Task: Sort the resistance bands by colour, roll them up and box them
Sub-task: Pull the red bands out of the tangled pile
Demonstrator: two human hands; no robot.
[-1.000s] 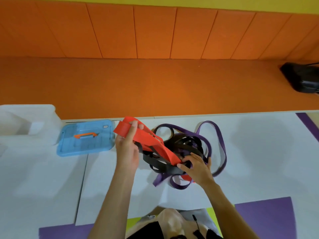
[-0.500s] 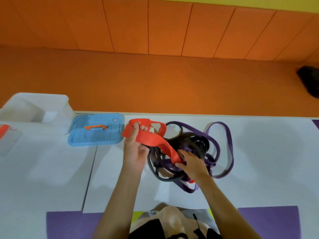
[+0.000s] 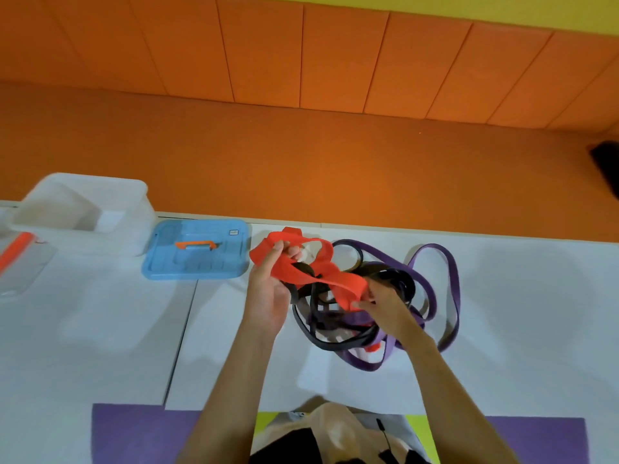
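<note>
Left hand and right hand each pinch the red band, lifted just right of the lid. It should be drawn up slowly, since a black band and a purple band apparently thread through it. The clear box stands left of the lid.

The person shows two bare forearms, the left forearm left of and the right forearm right of a black garment at the chest, with grey fabric just right of that garment and a small black clip trailing a thin black cable over the grey.
</note>
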